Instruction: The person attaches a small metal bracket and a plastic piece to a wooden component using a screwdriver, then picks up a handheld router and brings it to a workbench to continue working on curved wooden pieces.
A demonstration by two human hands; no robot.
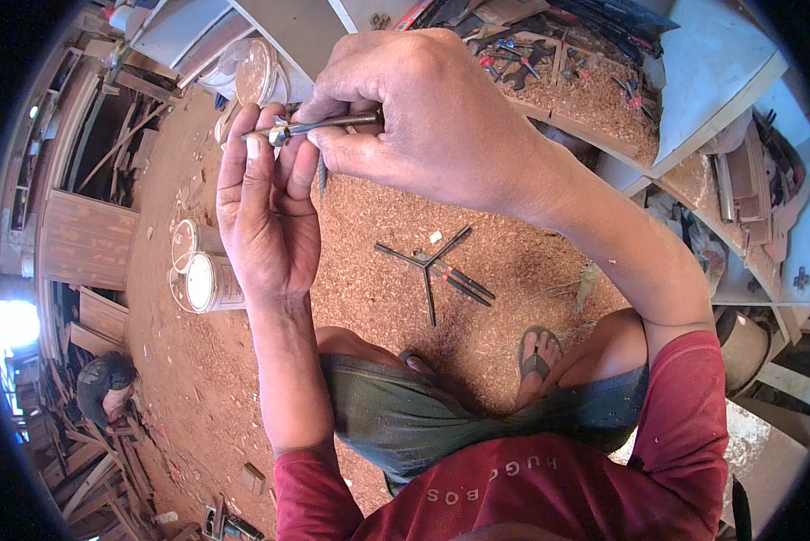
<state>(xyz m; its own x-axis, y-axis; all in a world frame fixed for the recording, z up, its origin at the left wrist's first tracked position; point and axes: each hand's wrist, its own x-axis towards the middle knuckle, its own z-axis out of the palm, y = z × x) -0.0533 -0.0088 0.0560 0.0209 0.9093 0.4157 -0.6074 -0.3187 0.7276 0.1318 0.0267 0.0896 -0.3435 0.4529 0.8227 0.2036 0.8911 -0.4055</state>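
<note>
Up in front of me, my right hand [423, 131] pinches a short dark metal rod [346, 120] between thumb and fingers. The rod's left end carries a shiny nut-like fitting [280, 135]. My left hand [274, 216], palm turned up, closes its thumb and fingertips on that end. A thin grey pointed piece [322, 173] hangs below the right fingertips; what it belongs to is hidden. Beneath the hands, a black Y-shaped three-way wrench [427, 263] lies on the floor. Beside it are pliers [464, 286] with black and orange handles and a small pale piece [436, 237].
Sawdust and shavings cover the ground [360, 216]. White buckets [214, 281] stand at the left. Far right, a wooden shelf [594, 126] holds wrenches and pliers among shavings. Another person [107, 388] bends over scrap wood at lower left. My sandalled foot [538, 353] is near the pliers.
</note>
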